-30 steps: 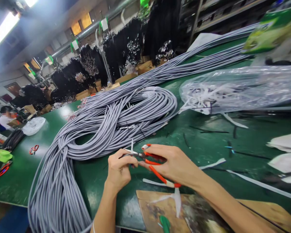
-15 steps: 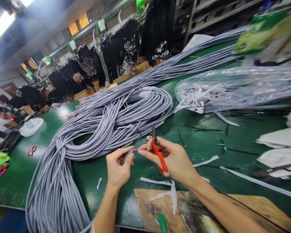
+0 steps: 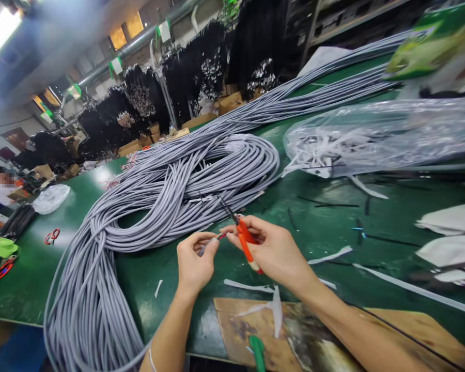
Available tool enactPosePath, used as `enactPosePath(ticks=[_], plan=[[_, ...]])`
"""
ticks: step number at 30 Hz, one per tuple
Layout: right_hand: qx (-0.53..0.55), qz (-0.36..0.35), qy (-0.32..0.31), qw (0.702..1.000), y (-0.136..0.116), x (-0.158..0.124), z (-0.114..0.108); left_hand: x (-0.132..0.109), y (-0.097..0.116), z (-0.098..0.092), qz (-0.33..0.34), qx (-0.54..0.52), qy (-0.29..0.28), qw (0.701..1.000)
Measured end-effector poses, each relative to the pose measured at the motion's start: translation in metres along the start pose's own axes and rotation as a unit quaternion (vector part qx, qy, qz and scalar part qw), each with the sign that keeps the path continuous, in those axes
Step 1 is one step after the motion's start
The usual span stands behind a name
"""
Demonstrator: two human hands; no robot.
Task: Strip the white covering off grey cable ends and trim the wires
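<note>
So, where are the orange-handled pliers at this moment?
In the head view, the orange-handled pliers are just right of centre, in the right hand, beside the left hand, above the green table.

There is one orange-handled cutter [image 3: 242, 229] — and two red-handled tools [image 3: 52, 236] far left

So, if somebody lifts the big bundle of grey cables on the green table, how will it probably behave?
The grey cable bundle will probably sag, since its strands droop past the near edge of the table. It may feel heavy, as many strands lie packed together. Yet the smooth, wide loops suggest some springiness.
</note>
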State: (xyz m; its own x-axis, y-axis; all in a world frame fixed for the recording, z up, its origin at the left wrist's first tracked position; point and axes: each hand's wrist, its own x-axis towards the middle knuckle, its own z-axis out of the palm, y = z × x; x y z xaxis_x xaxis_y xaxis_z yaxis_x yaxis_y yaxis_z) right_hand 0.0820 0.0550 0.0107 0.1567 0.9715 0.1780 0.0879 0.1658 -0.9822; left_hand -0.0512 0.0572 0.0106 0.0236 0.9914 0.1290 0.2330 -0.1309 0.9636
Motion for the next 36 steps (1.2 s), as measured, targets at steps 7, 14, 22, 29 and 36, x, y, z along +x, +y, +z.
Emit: enactPosePath(ticks=[7, 14, 22, 29, 36], plan=[[0.104, 0.068, -0.046, 0.991, -0.004, 0.004, 0.001, 0.002, 0.001, 0.003, 0.022, -0.055, 0.018, 0.998], [0.047, 0.018, 0.015, 0.999, -0.004, -0.002, 0.003, -0.002, 0.002, 0.000, 0.071, 0.042, -0.012, 0.997], [-0.012, -0.045, 0.019, 0.999, 0.000, -0.001, 0.004, 0.001, 0.003, 0.005, 0.004, -0.088, 0.014, 0.996], [0.047, -0.011, -0.025, 0.999, -0.001, -0.003, 0.004, 0.003, 0.013, 0.009, -0.162, -0.251, 0.054, 0.953], [0.081, -0.008, -0.022, 0.996, -0.002, -0.001, 0.004, 0.003, 0.013, 0.008, -0.152, -0.242, 0.049, 0.957]])
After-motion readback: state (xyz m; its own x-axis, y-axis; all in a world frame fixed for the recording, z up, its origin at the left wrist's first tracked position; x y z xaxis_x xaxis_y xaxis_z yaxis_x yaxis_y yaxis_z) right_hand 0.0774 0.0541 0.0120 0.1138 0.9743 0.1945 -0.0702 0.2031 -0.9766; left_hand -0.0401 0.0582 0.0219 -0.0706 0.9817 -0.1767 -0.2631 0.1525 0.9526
